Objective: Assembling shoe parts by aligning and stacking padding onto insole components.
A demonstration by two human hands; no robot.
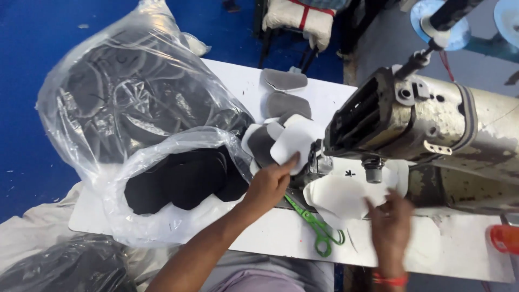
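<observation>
At the sewing machine, on the white table, the person is working with both hands. Left hand is reaching forward, arm stretched long from the lower left, fingers closing narrow on the edge of a white cut piece that is lying on top of the fanned stack of grey and white pieces just left of the needle. Right hand is blurred, fingers spread and pressing flat on another white piece lying under the machine head. By the look of it, one piece is being picked while another is being steadied; the lift is asking for a clean pinch of one layer only. Green scissors are lying between the hands. A clear bag of dark pieces is sitting to the left, mouth open.
</observation>
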